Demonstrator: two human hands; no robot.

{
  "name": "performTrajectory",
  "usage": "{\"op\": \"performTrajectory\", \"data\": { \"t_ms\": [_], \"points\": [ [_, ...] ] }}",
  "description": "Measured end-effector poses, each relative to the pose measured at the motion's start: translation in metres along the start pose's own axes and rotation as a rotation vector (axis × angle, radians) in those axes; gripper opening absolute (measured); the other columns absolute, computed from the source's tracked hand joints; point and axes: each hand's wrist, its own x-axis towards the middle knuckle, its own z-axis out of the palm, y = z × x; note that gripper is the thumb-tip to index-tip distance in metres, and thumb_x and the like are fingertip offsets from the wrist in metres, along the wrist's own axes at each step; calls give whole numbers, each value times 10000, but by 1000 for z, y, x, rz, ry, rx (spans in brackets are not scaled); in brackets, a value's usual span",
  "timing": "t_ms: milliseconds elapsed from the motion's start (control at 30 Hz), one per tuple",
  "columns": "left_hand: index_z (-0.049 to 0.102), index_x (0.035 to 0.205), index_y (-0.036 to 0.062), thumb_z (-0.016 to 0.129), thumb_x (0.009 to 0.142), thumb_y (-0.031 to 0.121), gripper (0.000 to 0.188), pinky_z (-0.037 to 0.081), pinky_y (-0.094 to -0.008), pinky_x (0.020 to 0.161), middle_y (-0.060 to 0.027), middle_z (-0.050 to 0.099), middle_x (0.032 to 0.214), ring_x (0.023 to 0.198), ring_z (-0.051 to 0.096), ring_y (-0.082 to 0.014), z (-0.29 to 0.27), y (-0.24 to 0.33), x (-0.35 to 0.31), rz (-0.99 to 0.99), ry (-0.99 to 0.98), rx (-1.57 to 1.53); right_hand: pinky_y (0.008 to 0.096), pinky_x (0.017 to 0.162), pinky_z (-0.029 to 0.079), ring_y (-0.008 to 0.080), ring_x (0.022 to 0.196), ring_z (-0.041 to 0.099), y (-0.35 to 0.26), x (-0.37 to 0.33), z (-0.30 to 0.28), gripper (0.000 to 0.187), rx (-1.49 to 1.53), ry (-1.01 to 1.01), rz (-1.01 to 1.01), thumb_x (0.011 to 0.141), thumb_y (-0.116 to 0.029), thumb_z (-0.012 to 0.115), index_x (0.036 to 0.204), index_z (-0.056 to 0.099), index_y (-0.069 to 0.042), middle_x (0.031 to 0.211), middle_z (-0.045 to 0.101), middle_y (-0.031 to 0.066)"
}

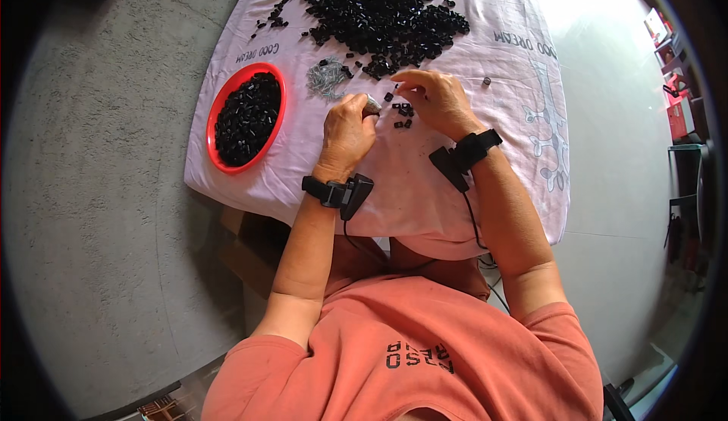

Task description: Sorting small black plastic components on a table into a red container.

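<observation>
My left hand (349, 129) is closed around a grey, rounded piece (371, 106) that pokes out past the thumb; its kind I cannot make out. To its right, my right hand (440, 101) hovers over the cloth with fingers curved and apart, and nothing shows between them. Several small black plastic pieces (403, 110) lie between the two hands. Just beyond my left hand sits a little heap of thin silvery metal pins (326, 78). A large pile of the same black pieces (379, 15) covers the far part of the table.
A red bowl (282, 95) full of black pieces stands at the left. Pink printed cloth (425, 186) covers the table. One loose black piece (487, 81) lies right of my right hand. Both wrists wear black strapped devices (334, 193) with cables. Stacked items (679, 118) stand at the far right.
</observation>
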Motion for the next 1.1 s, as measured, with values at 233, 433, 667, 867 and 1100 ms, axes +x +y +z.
{"op": "performTrajectory", "data": {
  "t_ms": [233,433,667,867,1100],
  "points": [
    [659,917,15,659,820,67,109,532,-387,752,-169,684,887,839,682,-328,-2,-6,-1,-101,2,-52,362,753,534,228,830,664,-1,-5,2,324,-86,-84,-118,723,-76,723,1037,748,-151,886,747,16],
    [697,1025,32,613,865,13,182,528,-357,732,-162,686,849,755,666,-300,-4,-2,-1,-36,123,-88,366,766,536,234,818,656,0,-5,3,290,-138,38,-82,719,-64,720,995,750,-150,885,744,22],
    [692,996,-6,615,890,4,131,508,-310,664,-95,693,818,715,646,-171,0,-1,3,-213,89,-535,264,594,521,118,618,642,-10,-3,6,86,203,-12,-4,812,-85,745,896,747,-65,781,722,45],
    [672,965,-8,634,919,21,67,504,-245,635,-34,688,820,709,624,-84,7,24,5,-338,138,-887,276,612,538,134,677,693,-14,-3,8,118,424,-133,181,831,-76,735,931,732,-15,781,730,87],
    [669,977,8,654,921,23,59,532,-239,657,-44,703,854,717,648,-88,6,28,7,-351,166,-981,223,608,511,69,666,616,-7,-4,11,101,588,-147,178,915,-40,666,986,704,21,828,720,44]
  ]
}}
